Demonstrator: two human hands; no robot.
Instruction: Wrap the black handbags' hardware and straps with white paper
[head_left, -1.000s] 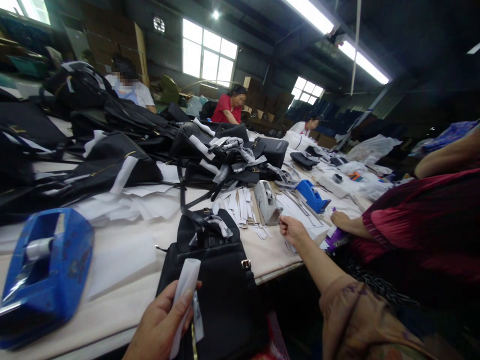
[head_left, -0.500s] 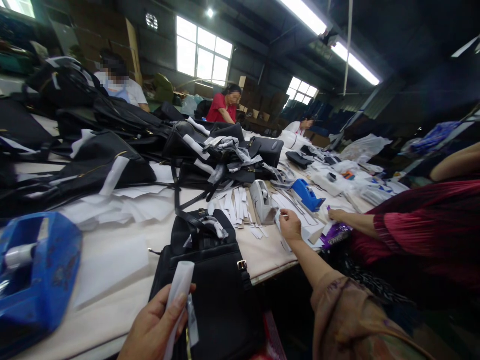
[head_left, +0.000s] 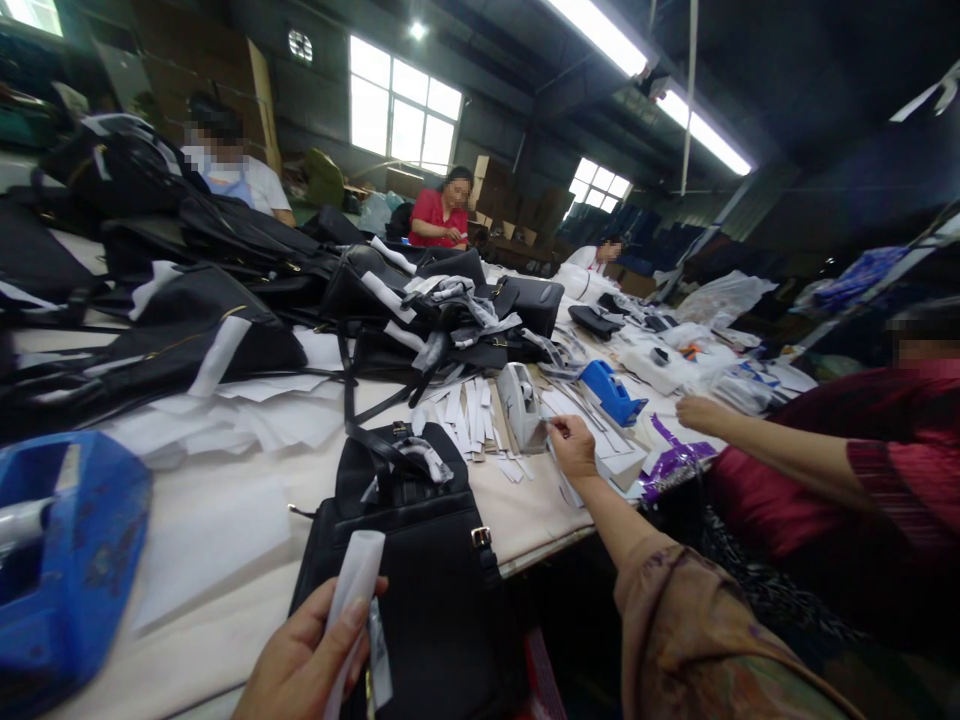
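Note:
My left hand [head_left: 311, 650] is closed around a rolled piece of white paper [head_left: 355, 580], held over the lower part of a black bag [head_left: 427, 570]. The bag lies at the table's near edge, with a buckle on its right side and plastic-wrapped handles at its top. My right hand [head_left: 574, 447] is stretched out to the grey tape dispenser [head_left: 521, 405], its fingers pinched at the dispenser's front edge. What sits between those fingertips is too small to make out. Narrow white paper strips [head_left: 472, 415] lie just left of the dispenser.
Blue tape dispensers stand at the near left [head_left: 90, 560] and beyond my right hand [head_left: 611, 392]. Black bags [head_left: 225, 240] are piled across the back left. A person in dark red [head_left: 795, 470] reaches over a purple wrapper [head_left: 671, 460] at right. Other people sit behind the table.
My right hand has moved slightly left and nearer the grey dispenser. At right, the neighbour's hand has lifted away from the purple wrapper. My left hand still holds the rolled paper.

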